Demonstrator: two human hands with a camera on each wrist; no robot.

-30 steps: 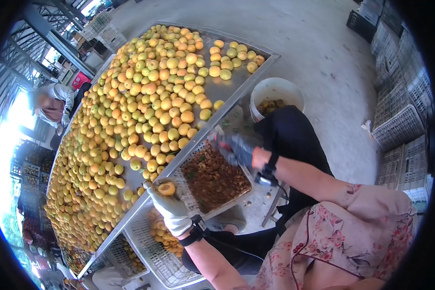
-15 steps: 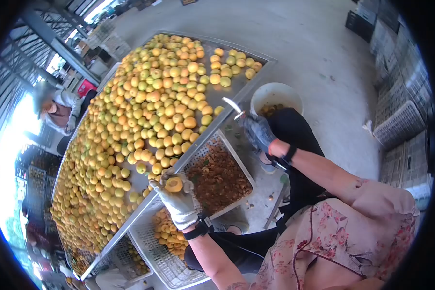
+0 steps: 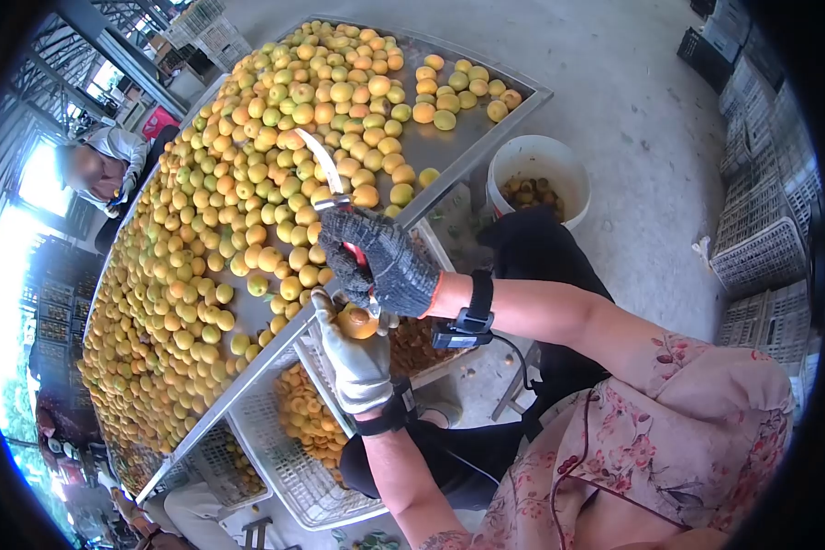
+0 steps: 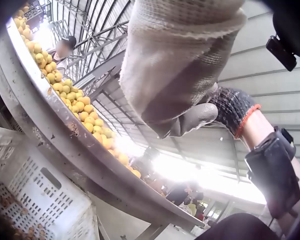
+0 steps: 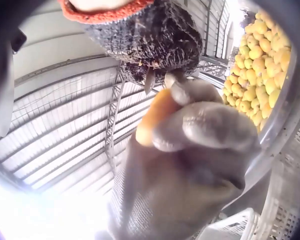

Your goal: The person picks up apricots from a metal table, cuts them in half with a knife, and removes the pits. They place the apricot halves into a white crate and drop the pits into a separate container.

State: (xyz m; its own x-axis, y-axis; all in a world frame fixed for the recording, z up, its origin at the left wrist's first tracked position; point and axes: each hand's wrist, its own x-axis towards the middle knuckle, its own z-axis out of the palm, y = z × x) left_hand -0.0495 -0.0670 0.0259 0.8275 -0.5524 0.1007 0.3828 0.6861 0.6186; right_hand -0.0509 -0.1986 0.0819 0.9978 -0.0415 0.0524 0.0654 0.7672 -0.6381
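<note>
In the head view my left hand (image 3: pixel 353 367), in a whitish glove, grips an apricot (image 3: pixel 356 321) by the table's edge. The right wrist view shows the gloved fingers wrapped around this orange fruit (image 5: pixel 157 117). My right hand (image 3: pixel 385 261), wearing a dark knit glove with an orange cuff, holds a curved knife (image 3: pixel 321 160) with some red at its grip. Its blade points up and away over the fruit pile. A small metal tip (image 5: pixel 149 81) sticks out of the other side of the fist, close over the apricot.
A metal-rimmed table (image 3: pixel 431 197) bears a large heap of apricots (image 3: pixel 247 192). Below its edge stand a crate of cut orange fruit (image 3: pixel 307 422) and one of brown pits (image 3: pixel 412 348). A white bucket (image 3: pixel 541 165) stands beyond my knee. Another person (image 3: pixel 110 170) sits across the table.
My right hand with the knife has come left from beside the pit crate to the apricot. The left hand keeps hold of the fruit near the table edge.
</note>
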